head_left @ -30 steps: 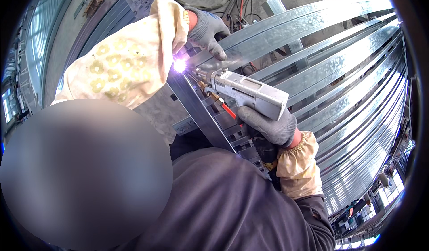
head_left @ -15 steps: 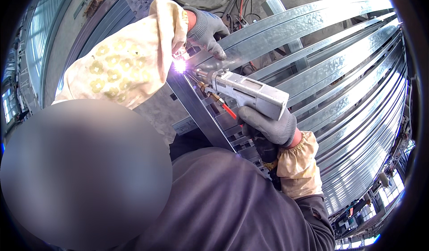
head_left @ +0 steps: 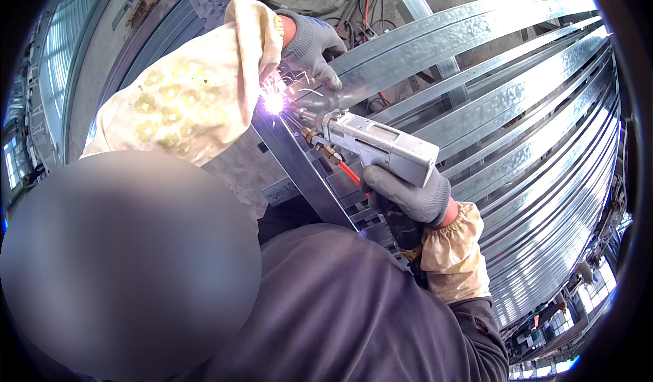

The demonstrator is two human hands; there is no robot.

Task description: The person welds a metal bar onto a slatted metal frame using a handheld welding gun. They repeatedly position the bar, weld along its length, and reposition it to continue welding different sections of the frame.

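Observation:
My right hand (head_left: 411,195), in a grey glove, is wrapped round the grip of a silver box-shaped welding gun (head_left: 381,141). Its nozzle points left at a bright spark (head_left: 273,102), where a dark steel tube (head_left: 306,175) meets the end of a galvanized steel bar (head_left: 408,45). Brass fittings and a red hose (head_left: 349,172) run under the gun. My left hand (head_left: 316,50), also gloved, lies over the bar's far edge beside the spark. Its thumb rests on top of the bar, apart from the other fingers, which are partly hidden. Glare covers the weld spot.
Several long galvanized bars (head_left: 503,117) spread to the right across a crosspiece (head_left: 449,76). Cables and hoses (head_left: 360,25) lie on the concrete floor beyond. More steel profiles (head_left: 163,35) are stacked at the far left. A large blurred disc hides the lower left.
Sparks now spray wider and longer around the bright spot. Both hands and the gun stay almost where they were.

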